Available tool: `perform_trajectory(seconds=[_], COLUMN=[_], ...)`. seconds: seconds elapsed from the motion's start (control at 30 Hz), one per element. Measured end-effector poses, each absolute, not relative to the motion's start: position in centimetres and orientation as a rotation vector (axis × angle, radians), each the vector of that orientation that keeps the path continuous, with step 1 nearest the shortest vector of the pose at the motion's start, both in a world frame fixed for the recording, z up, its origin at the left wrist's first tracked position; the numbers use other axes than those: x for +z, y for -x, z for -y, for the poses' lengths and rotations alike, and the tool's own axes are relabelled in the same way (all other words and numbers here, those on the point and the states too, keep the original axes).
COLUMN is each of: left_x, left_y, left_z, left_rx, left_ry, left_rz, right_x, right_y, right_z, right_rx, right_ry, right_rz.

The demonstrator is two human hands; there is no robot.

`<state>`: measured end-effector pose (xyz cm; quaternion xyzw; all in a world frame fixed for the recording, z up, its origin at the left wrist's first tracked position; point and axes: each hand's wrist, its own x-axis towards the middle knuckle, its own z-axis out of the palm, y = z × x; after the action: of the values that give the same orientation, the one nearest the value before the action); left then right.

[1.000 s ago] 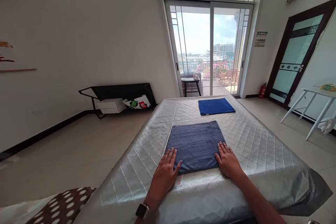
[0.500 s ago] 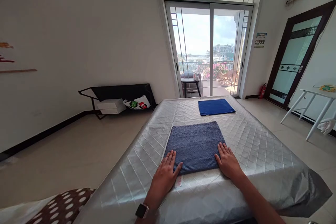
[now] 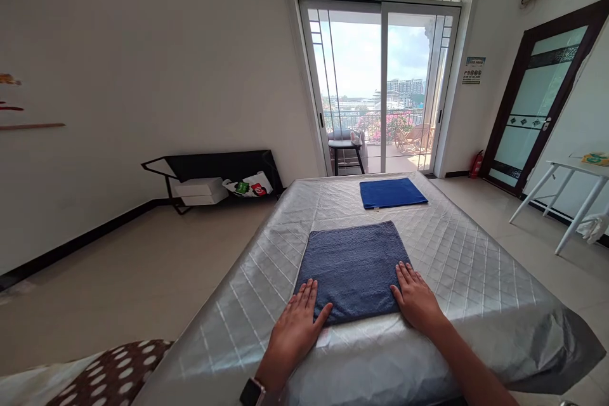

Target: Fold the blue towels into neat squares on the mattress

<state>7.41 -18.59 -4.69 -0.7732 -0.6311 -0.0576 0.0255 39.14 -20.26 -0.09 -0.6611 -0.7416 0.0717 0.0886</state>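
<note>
A dark grey-blue towel lies flat, folded into a rough rectangle, on a bed with a silvery quilted cover. My left hand rests flat on its near left corner, fingers stretched out and thumb apart. On the near right edge my right hand lies the same way, palm down. Neither hand grips the cloth. Farther back on the cover is a brighter blue folded towel, out of touch with both hands. A watch sits on my left wrist.
Brown polka-dot fabric lies at the lower left. Against the wall stands a low black rack with white boxes and a printed bag. A white stool is at right, near a fire extinguisher. Sliding glass doors are behind.
My left hand has slid slightly toward me and left along the towel, and its near edge now sits a little closer. The small white tag there is mostly covered. The right hand barely shifted.
</note>
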Motion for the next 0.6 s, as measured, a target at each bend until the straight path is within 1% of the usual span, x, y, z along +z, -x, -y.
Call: perform_trajectory(seconds=[0.4,0.5,0.6], left_x=[-3.9,-2.5,-0.7], left_y=[-7.2,-10.3,-16.1], left_z=[19.1,18.8,17.7], left_rx=[-0.203,-0.288,-0.365], left_ry=[2.414,2.497,2.625], left_rz=[1.880,1.736,1.564], right_x=[1.1,1.2,1.2], right_y=[-38.8,-38.6,-38.5], right_z=[20.6,20.6,20.6], right_rx=[0.264,0.276,0.267], right_ry=[1.992,1.992,2.000], right_rz=[2.210,2.194,2.183])
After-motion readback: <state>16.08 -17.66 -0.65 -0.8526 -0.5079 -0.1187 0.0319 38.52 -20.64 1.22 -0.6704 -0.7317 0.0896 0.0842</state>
